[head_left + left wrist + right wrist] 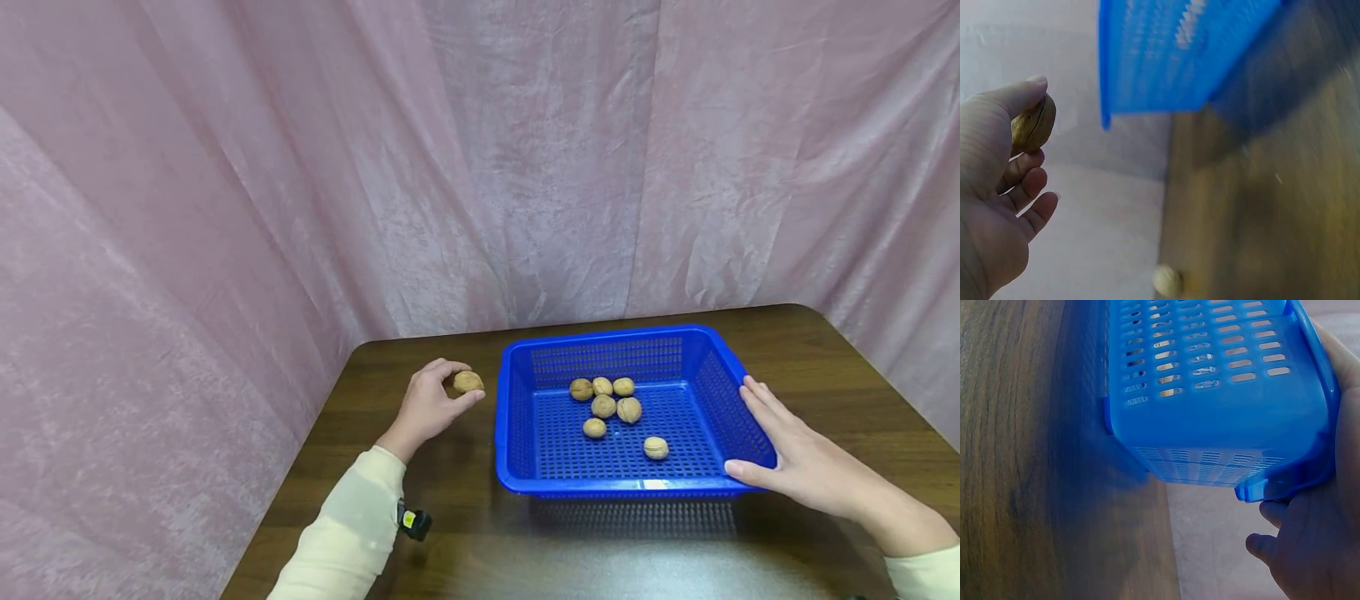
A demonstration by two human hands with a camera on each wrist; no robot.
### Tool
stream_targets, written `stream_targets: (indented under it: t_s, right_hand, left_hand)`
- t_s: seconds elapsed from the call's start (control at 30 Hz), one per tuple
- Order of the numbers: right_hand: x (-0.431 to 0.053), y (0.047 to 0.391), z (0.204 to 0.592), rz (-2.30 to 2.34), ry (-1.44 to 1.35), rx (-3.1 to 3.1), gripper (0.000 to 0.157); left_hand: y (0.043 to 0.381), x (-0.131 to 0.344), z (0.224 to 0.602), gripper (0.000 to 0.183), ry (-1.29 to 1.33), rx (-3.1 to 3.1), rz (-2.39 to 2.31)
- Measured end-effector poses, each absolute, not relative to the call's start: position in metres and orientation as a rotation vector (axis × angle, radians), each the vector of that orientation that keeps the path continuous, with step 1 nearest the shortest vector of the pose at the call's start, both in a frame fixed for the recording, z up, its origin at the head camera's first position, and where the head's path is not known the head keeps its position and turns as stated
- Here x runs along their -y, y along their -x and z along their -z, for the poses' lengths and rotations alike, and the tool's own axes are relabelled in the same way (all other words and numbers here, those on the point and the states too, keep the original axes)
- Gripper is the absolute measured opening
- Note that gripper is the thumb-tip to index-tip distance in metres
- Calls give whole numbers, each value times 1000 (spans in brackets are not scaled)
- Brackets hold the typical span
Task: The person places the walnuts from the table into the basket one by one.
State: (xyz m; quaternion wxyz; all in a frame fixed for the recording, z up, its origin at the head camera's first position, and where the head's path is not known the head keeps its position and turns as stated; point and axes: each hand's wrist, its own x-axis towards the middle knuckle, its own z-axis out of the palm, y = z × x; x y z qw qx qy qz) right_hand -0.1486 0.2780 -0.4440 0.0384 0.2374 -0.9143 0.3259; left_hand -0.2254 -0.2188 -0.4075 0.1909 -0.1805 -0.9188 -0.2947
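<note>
My left hand (427, 406) pinches a walnut (468, 382) between thumb and fingertips, just left of the blue plastic basket (585, 486). In the left wrist view a dark seam runs along this walnut (1036, 125), and the other fingers are loosely bent below it. My right hand (817, 471) holds the basket at its near right corner, thumb over the rim and fingers along the outer right side. The right wrist view shows fingertips under the rim (1329, 381). Several walnuts (628, 410) lie on the basket's slotted floor, one (656, 448) apart nearer the front.
Another walnut (1167, 281) lies on the wooden table (1235, 250) in the left wrist view; the head view does not show it. Pink curtains (525, 167) hang behind the table's far edge and to its left. A small black device (414, 522) sits at my left wrist.
</note>
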Motion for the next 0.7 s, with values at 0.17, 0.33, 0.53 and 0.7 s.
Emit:
stream_targets:
  t_s: [0.17,0.33,0.53,0.7]
  right_hand:
    - [-278,149,444,-995,-728,2804,99]
    - [-279,149,443,-985,-732,2805,99]
    - [-279,149,443,-991,-733,2807,100]
    - [-279,147,442,-1004,-739,2805,99]
  left_hand:
    - [224,195,387,37,634,2555,856]
    - [225,171,367,37,750,2590,839]
    - [234,139,347,40,848,2613,844]
    - [246,114,338,42,894,2641,844]
